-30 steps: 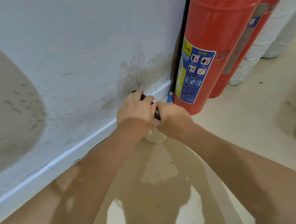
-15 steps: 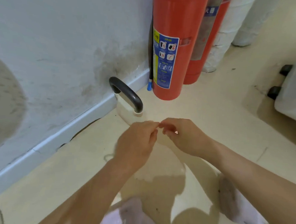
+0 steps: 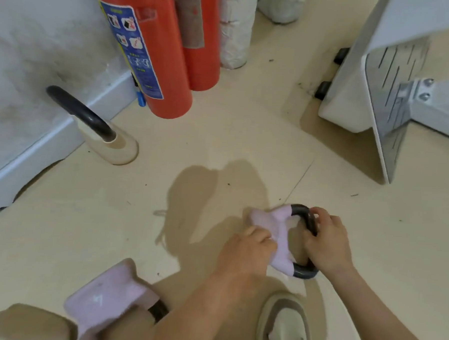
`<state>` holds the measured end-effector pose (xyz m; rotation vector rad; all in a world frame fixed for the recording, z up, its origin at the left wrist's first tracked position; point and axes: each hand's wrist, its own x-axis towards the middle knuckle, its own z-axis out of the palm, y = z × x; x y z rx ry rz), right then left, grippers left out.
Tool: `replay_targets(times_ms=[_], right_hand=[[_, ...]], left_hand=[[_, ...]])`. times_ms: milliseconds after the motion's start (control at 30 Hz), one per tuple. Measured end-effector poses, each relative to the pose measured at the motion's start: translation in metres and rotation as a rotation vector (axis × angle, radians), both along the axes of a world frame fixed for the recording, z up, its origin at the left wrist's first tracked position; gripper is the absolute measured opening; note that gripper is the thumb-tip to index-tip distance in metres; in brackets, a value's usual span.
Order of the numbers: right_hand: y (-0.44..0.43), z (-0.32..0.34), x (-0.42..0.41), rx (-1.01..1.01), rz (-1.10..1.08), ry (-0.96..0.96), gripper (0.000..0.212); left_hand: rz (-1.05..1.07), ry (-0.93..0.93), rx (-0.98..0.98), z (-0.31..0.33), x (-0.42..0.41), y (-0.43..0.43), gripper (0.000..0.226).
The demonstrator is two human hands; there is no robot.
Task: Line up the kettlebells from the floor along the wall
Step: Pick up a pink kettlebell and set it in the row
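Right hand (image 3: 327, 242) clenched around the dark handle of a pink kettlebell (image 3: 277, 231), fingers wrapped over the far part of the loop. Left hand (image 3: 245, 246) pressed on the near-left side of the same pink body, fingers curled against it; grip there hard to tell beyond contact. Lying on its side on the beige floor (image 3: 220, 133), right of centre and well apart from the wall (image 3: 29, 42).

Standing upright at far left, against the white baseboard (image 3: 37, 144): a cream kettlebell (image 3: 115, 146) with a dark handle arching toward the wall. Just right of it, 2 red fire extinguishers (image 3: 161, 70), the nearer one bearing a blue label, both close to the wall. Beyond those, white wrapped rolls (image 3: 236, 27).

Near left, at the bottom edge: a second pink kettlebell (image 3: 107, 296), tipped over, its handle partly hidden behind the left forearm. A grey and white shoe (image 3: 285, 326) at the bottom, right of centre. Far right: a white perforated metal stand (image 3: 379, 81) with black feet on the floor.
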<state>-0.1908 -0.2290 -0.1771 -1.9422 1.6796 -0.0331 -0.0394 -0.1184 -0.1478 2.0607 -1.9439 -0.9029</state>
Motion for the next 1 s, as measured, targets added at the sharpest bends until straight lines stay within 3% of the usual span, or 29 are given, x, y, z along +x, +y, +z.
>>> replay_targets(times_ms=[133, 300, 400, 467, 600, 667, 733, 900, 1000], right_hand=[[0.002, -0.024, -0.028, 0.238, -0.184, -0.038, 0.048], [-0.003, -0.031, -0.028, 0.232, -0.121, 0.060, 0.034], [-0.009, -0.017, -0.024, 0.279, -0.102, 0.087, 0.025], [-0.002, -0.007, -0.023, 0.293, -0.145, 0.012, 0.031], [0.012, 0.015, -0.017, 0.305, -0.207, -0.253, 0.037], [0.015, 0.028, -0.009, 0.417, -0.208, -0.403, 0.021], [0.020, 0.042, -0.002, 0.603, -0.251, -0.607, 0.005], [0.039, 0.061, 0.018, 1.150, -0.549, -1.233, 0.040], [0.052, 0.052, 0.039, 1.330, -0.758, -1.551, 0.057]], left_hand=[[-0.034, -0.136, -0.035, -0.011, -0.031, 0.003, 0.039], [-0.056, -0.225, -0.078, -0.020, -0.049, 0.005, 0.029], [0.014, -0.019, -0.045, -0.023, -0.061, -0.005, 0.029], [0.150, 0.158, 0.019, -0.014, -0.067, -0.016, 0.037], [0.681, 0.567, 0.221, 0.005, -0.079, -0.039, 0.028], [0.818, 0.800, 0.274, 0.015, -0.081, -0.043, 0.026], [0.898, 0.893, 0.289, 0.024, -0.075, -0.044, 0.028], [0.942, 0.944, 0.232, 0.034, -0.045, -0.046, 0.021], [0.948, 0.723, 0.310, 0.034, -0.017, -0.046, 0.025]])
